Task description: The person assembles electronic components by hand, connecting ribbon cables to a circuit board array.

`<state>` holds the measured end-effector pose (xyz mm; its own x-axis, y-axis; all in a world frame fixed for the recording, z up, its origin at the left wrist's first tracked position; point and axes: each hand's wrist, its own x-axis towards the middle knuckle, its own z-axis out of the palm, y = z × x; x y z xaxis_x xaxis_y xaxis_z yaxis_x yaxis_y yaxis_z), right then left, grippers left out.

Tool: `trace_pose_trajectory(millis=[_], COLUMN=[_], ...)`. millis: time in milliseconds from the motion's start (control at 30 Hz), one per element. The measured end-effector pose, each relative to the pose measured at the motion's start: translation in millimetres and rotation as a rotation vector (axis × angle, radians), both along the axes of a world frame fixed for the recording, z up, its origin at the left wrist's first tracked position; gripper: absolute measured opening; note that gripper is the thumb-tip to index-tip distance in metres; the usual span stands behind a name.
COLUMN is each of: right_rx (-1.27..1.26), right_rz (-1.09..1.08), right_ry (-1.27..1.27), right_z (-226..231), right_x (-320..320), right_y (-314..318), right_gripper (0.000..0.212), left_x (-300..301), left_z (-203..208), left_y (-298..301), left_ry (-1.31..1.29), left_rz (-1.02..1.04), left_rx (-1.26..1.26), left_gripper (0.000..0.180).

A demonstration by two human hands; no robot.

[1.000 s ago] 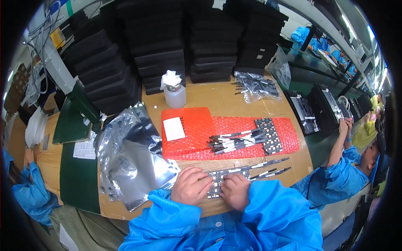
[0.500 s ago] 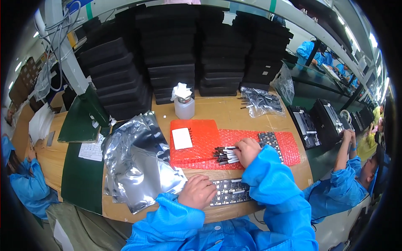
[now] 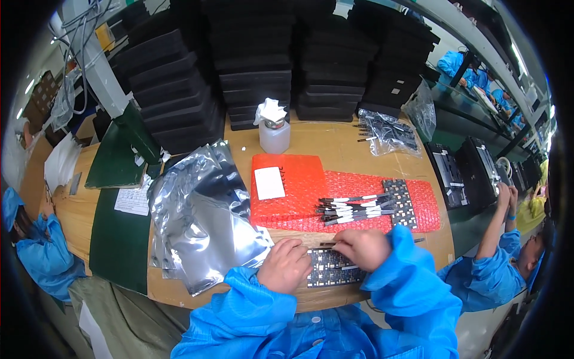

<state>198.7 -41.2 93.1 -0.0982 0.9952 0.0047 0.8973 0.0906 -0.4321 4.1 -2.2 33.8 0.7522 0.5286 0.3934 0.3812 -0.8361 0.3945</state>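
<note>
My left hand [image 3: 286,265] is curled at the left end of a black circuit board panel [image 3: 326,273], gripping its edge; the panel lies flat near the table's front edge. Over the panel's upper edge, my right hand [image 3: 366,248] pinches a thin dark strip [image 3: 327,243], much of it hidden by the fingers. Behind it, several slim black-and-white cable strips [image 3: 353,209] lie in a loose bundle on red bubble wrap [image 3: 427,203]. A second circuit board panel [image 3: 399,203] rests on the wrap beside their right ends.
Silver antistatic bags [image 3: 203,221] spread to the left. A red bubble pouch [image 3: 299,179] with a white label and a bottle [image 3: 274,139] topped with tissue stand beyond. Stacked black foam trays [image 3: 254,78] line the back. Co-workers sit at both sides, one with black devices [image 3: 445,176].
My right hand has left the cable strip bundle and come toward me, down over the panel, with a thin strip in its fingers. My left hand stays at the panel's left end.
</note>
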Motion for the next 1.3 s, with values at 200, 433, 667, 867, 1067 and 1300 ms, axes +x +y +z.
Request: trace_pose_trajectory(millis=[200,433,667,867,1067,1300], right_rx=[-0.171,-0.269,-0.311,-0.308,0.192,0.388], right_rz=[-0.100,-0.130,-0.149,-0.144,-0.021,0.090], right_ry=[0.115,0.114,0.097,0.091,-0.040,-0.028], right_z=[-38,-42,-41,-41,-39,-57], right_x=[-2,-4,-4,-5,-12,-25], right_y=[1,4,7,8,-5,-19], right_gripper=[0.020,0.019,0.020,0.019,0.012,0.024], left_x=[3,4,5,7,8,10], left_z=[1,2,1,-1,-1,-2], left_y=[-5,-4,-4,-6,-7,-7], left_ry=[-0.001,0.006,0.010,0.018,0.112,0.100], left_rz=[0.015,0.009,0.012,0.027,0.061,0.068], left_rx=[-0.026,-0.009,-0.013,-0.015,0.045,0.045], left_gripper=[0.024,0.026,0.027,0.032,0.031,0.028])
